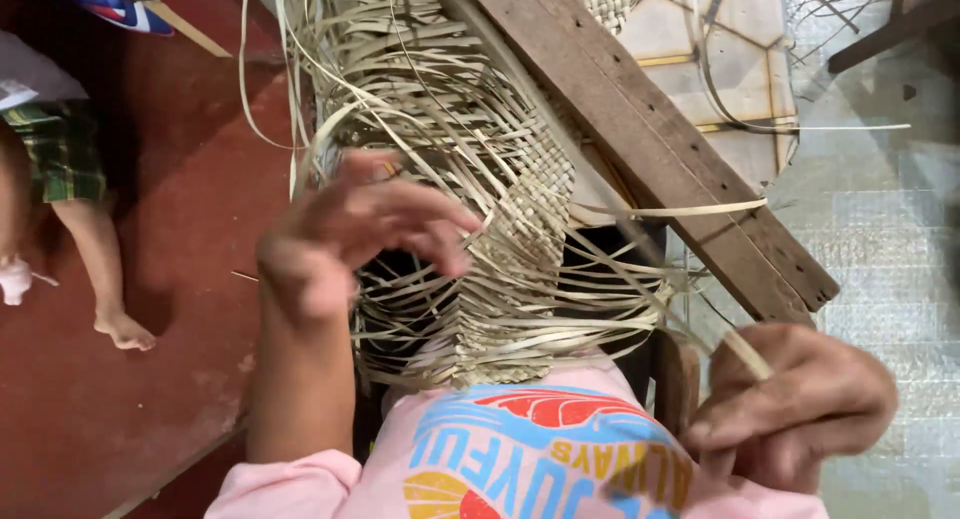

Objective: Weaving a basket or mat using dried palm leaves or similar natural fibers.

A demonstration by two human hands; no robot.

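Your left hand (345, 234) is raised at centre-left of the frame, fingers (440, 219) loosely spread and curled, tips against the loose pale strips of a half-woven palm-leaf mat (500, 199). Whether those fingers pinch a strip or only brush the weave, you cannot tell; blur hides it.

The mat fills the centre of the frame, running from the upper middle down to your chest. A tightly plaited band shows down its middle; unwoven strips fan out to both sides, some curling off toward the upper left.

Your right hand (800, 404) sits at lower right, fingers closed in a pinch around a single flat strip (745, 354), which rises from the hand up and left toward the mat.

A worn wooden plank (650, 139) crosses diagonally from the top centre to the right of middle, behind the mat and touching its loose ends. Behind it, upper right, lies a pale tiled floor (740, 39) with more stray strips.

Your pink printed shirt (530, 459) fills the bottom centre.

At far left, on the red floor (200, 229), another person's bare leg and foot (105, 279) stand well apart from your hands.
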